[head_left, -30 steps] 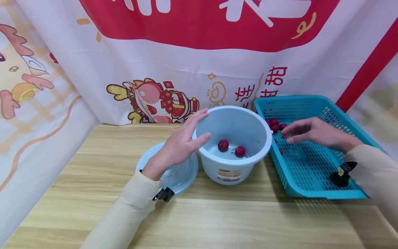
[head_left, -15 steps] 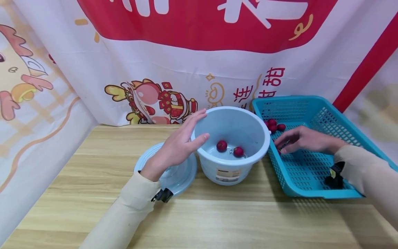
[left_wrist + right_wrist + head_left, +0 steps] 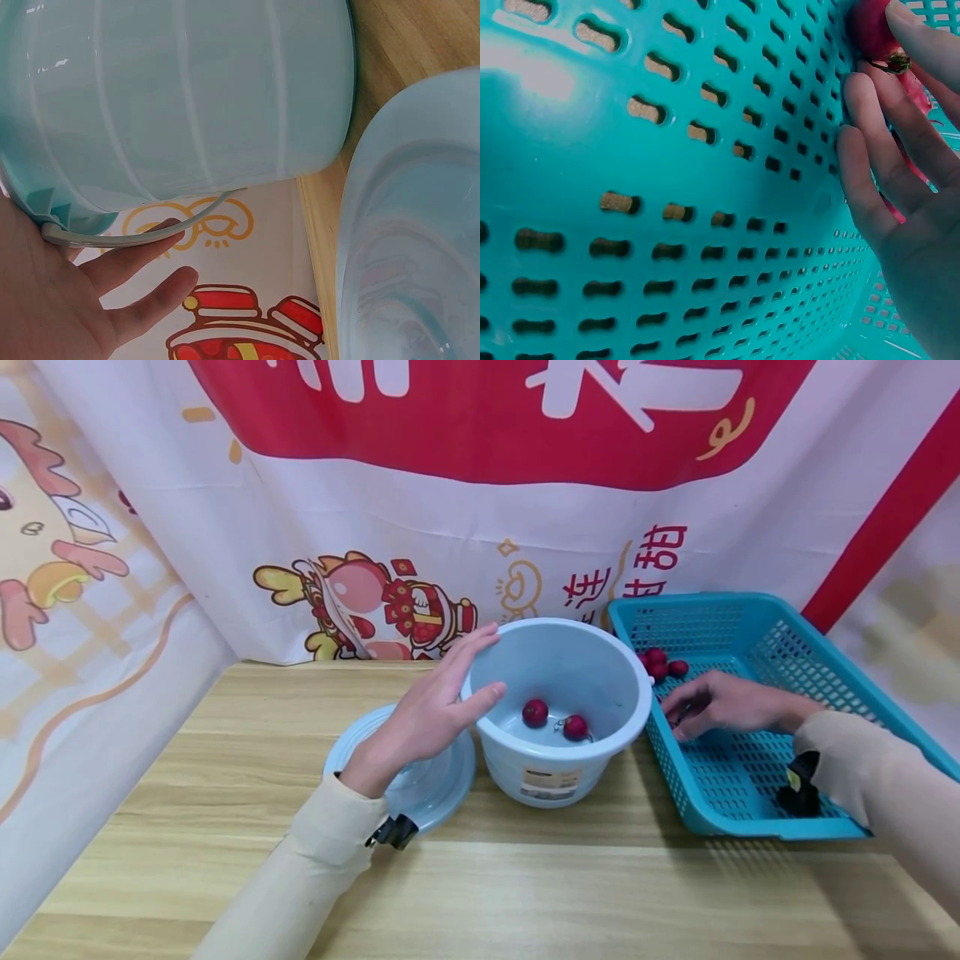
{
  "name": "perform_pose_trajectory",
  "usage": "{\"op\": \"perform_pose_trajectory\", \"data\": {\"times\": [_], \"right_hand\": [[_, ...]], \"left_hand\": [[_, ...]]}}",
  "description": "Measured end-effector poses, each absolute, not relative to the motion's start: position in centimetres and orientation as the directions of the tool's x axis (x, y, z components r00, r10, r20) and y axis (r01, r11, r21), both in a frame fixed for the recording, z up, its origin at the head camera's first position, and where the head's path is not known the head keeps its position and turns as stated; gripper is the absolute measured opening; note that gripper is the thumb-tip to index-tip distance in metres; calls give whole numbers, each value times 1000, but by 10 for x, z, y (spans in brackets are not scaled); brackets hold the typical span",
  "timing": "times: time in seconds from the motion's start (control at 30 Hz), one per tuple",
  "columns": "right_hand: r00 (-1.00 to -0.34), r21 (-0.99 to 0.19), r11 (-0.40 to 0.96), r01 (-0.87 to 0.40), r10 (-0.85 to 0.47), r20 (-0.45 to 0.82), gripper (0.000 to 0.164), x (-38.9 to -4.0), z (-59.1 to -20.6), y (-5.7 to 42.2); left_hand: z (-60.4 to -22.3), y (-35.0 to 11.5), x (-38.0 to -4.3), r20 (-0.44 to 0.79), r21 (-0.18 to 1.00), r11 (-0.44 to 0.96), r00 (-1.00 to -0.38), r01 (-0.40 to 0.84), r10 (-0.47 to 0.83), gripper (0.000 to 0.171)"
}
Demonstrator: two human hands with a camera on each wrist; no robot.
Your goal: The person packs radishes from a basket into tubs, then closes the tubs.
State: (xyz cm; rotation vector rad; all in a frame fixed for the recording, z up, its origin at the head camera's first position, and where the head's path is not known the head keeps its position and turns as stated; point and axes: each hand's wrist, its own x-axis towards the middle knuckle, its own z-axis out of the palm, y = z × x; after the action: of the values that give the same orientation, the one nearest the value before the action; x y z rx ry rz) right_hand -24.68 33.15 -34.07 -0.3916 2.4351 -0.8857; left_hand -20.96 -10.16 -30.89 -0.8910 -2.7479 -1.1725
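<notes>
My left hand (image 3: pixel 431 710) rests at the left rim of a light blue bucket (image 3: pixel 592 664), thumb over the opening and fingers extended along the outside. In the left wrist view those fingers reach past the bucket's handle (image 3: pixel 142 238). One radish (image 3: pixel 535 712) and another radish (image 3: pixel 575 727) lie on the bucket's bottom. Down in the turquoise basket (image 3: pixel 693 806), beside its left wall, my right hand (image 3: pixel 723 700) pinches a red radish (image 3: pixel 871 31) between thumb and fingers. From the head view that radish is mostly hidden by the hand.
A round light blue lid (image 3: pixel 442 785) lies left of the bucket, partly under my left forearm. Several more radishes (image 3: pixel 656 658) sit in the basket's back left corner. Behind the wooden table (image 3: pixel 525 893) hangs a printed cloth (image 3: pixel 420 510).
My right hand has moved left and down inside the basket, to a radish by the left wall, and its fingers have closed in. The left hand and bucket stay in place.
</notes>
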Motion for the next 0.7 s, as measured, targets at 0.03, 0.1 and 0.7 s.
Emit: {"op": "perform_pose_trajectory", "data": {"times": [0.03,0.1,0.7], "right_hand": [[-824,-660,746,-94,-430,-368,43,-247,-341,331],[-825,-663,742,-93,-431,-367,42,-247,-340,332],[-902,-670,735,-108,-356,-246,54,-243,-325,340]], "left_hand": [[-309,-102,-210,237,656,555,-837,512,493,74],[-309,-102,-209,237,654,556,-838,512,492,74],[-309,-102,-208,218,666,560,-846,493,486,74]]}}
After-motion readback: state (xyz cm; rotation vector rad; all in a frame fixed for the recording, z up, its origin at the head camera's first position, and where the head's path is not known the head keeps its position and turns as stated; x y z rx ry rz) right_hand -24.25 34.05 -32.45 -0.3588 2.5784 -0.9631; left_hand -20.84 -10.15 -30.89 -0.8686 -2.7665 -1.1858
